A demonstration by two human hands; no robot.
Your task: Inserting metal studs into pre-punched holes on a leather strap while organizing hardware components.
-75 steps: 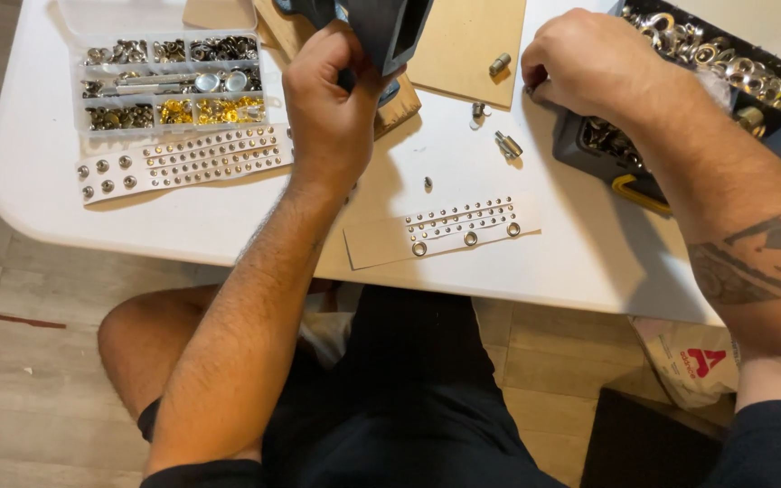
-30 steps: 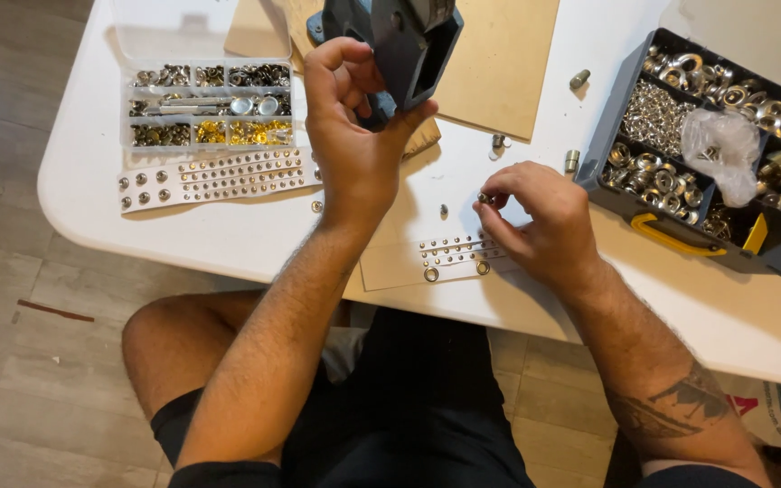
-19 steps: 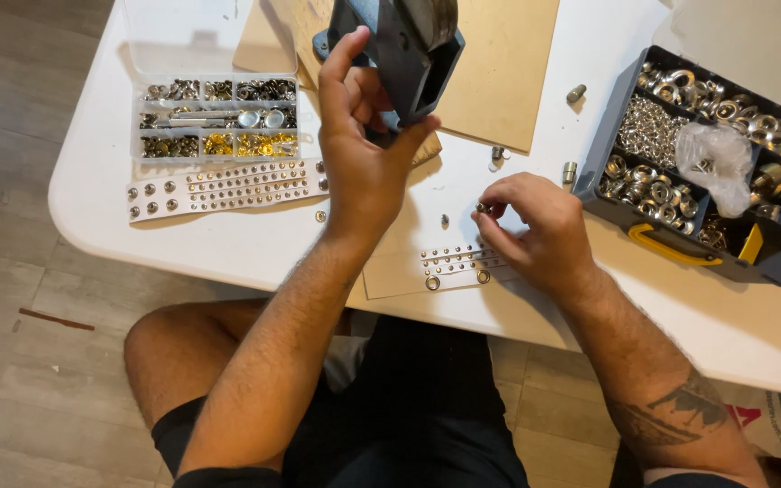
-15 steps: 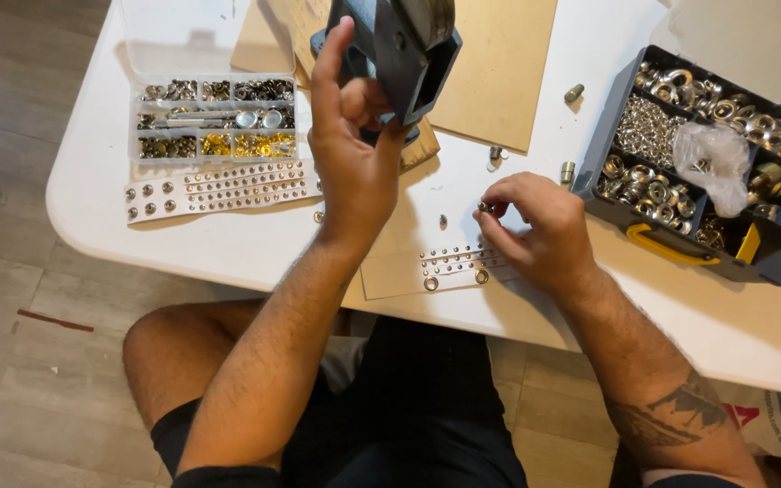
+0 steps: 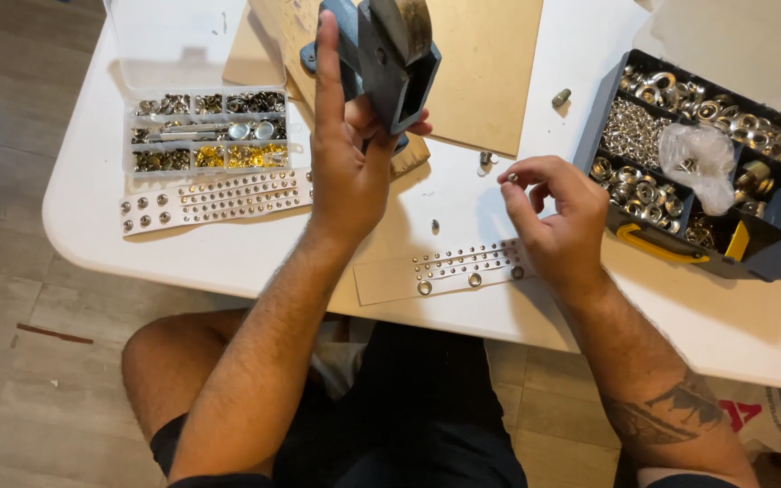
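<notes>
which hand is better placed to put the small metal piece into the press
Right. The right hand pinches a small metal piece in its fingers, close beside the grey press; the left hand is already gripping that press.

A clear compartment box lies left, a dark organizer tray right, and a studded strip between on the table.

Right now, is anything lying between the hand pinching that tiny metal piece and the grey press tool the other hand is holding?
Nothing visible. The right hand and the grey press tool in the left hand have only bare white table between them; a small stud lies there flat.
</notes>
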